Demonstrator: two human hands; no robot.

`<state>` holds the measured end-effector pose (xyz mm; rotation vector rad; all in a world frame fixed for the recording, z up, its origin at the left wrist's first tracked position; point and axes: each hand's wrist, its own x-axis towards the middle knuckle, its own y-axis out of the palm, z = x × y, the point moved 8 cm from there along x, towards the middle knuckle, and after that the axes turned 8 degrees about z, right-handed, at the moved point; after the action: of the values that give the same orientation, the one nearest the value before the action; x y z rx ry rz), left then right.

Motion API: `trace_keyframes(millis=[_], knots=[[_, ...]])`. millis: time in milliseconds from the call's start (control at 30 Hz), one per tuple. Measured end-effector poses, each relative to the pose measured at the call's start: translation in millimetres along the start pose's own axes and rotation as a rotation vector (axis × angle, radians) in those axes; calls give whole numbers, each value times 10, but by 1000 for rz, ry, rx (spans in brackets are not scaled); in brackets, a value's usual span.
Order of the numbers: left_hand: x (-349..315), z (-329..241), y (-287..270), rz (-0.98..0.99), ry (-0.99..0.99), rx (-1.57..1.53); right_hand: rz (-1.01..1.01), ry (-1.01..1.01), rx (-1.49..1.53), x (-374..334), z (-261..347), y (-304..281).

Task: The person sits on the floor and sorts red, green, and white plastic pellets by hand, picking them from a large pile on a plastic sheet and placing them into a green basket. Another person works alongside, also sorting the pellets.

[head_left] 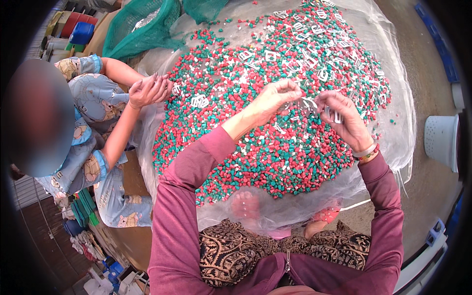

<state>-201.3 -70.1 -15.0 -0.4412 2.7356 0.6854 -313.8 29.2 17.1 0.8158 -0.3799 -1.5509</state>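
Note:
A broad heap of small red, green and white plastic bits (236, 118) lies on a sheer white mesh sheet (290, 209). My left hand (275, 98) is over the middle of the heap, thumb and fingertips pinched together; what they hold is too small to make out. Close by on the right, my right hand (348, 120) curls its fingers round a white plastic slide buckle (338, 117). Between the two hands are thin white and see-through pieces (308, 104), blurred. More white buckles (270, 56) lie scattered over the far part of the heap.
At the left sits another person, whose hands (150, 91) are at the heap's edge near a small cluster of white buckles (199, 101). Green netting (142, 29) lies at the far left. A pale perforated basket (441, 140) stands on the floor (418, 73) at right.

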Motion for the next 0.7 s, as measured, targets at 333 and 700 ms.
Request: trace_keyframes(millis=[333, 700], knots=[[19, -429, 101, -15, 40, 752, -118, 197, -74, 53, -315, -403], [382, 294, 116, -15, 190, 1804, 31, -239, -2022, 408, -436, -503]])
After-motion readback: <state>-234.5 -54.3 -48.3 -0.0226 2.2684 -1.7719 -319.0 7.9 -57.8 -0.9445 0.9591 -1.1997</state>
